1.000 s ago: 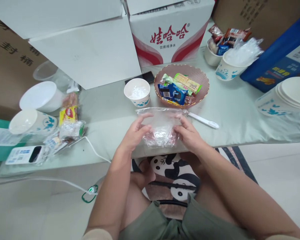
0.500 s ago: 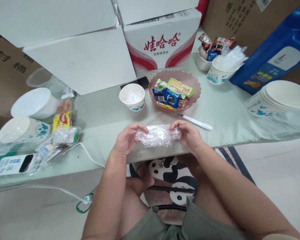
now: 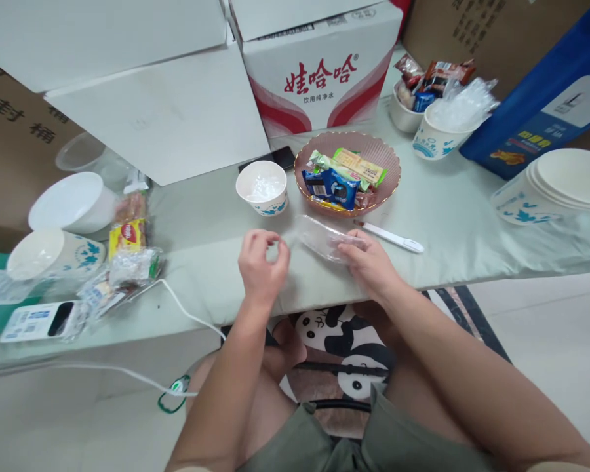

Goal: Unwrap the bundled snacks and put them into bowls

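Note:
Between the thumb and fingers of my right hand (image 3: 371,265) is a crinkly piece of clear plastic film (image 3: 324,239), stretching left over the table's front part. My left hand (image 3: 264,262) is apart from the visible film, its thumb and index finger curled together in a pinch; anything between them cannot be made out. Just beyond it stands a paper cup (image 3: 261,204) with clear plastic inside. A pink ribbed bowl (image 3: 391,187) of wrapped snacks (image 3: 344,187) sits behind the film. Right of the film lies a slim white tool with a reddish tip (image 3: 393,237).
At the right are stacked paper cups (image 3: 531,196), a blue bottle (image 3: 545,111) and a cup of plastic film (image 3: 437,141). Packaged food (image 3: 128,239), bowls and a white cable (image 3: 181,305) lie left. White cartons (image 3: 162,118) line the back.
My left hand has come off the visible film and turned upward into a pinch. The film, bunched between both hands before, now spreads flatter from my right hand alone.

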Demonstrator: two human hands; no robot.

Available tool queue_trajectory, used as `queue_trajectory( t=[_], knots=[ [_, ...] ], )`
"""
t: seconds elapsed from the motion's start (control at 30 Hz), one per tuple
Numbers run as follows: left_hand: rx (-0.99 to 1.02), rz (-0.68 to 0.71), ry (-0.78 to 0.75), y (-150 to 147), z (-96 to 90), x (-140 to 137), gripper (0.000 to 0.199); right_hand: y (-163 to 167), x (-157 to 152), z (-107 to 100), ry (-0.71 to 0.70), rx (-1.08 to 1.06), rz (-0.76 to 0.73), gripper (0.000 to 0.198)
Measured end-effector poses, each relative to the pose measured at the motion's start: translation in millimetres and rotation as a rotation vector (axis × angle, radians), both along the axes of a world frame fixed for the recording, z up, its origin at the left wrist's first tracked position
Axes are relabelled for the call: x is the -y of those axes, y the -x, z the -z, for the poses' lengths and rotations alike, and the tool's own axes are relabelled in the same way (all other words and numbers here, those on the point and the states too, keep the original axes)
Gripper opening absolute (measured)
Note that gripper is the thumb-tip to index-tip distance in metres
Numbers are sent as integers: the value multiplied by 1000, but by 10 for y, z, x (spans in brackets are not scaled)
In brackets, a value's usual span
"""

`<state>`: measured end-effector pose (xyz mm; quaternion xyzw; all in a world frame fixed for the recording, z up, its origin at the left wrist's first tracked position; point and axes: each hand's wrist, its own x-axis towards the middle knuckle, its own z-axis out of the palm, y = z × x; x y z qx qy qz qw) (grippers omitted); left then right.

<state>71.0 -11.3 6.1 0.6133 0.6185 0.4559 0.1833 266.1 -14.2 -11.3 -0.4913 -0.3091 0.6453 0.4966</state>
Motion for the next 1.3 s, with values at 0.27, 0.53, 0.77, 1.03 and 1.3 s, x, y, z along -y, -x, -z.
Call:
queue_trajectory(
  t=[0.27, 0.53, 0.77, 1.03, 1.3],
  knots=[
    [253, 528, 347, -208, 62, 136, 28, 87, 87, 36, -222, 48, -282, 29],
    [487, 419, 420, -97, -1, 90, 30, 62, 27, 50, -257, 233, -145, 51],
    [493, 456, 589, -76, 11, 85, 27, 137, 41, 34, -144, 187, -117, 36],
    [340, 387, 445, 81, 21, 40, 22, 91, 62, -10, -195, 391, -160, 24],
    [153, 281, 320, 327, -110, 91, 13, 192, 242, -95, -406, 733, 73, 19]
  ],
)
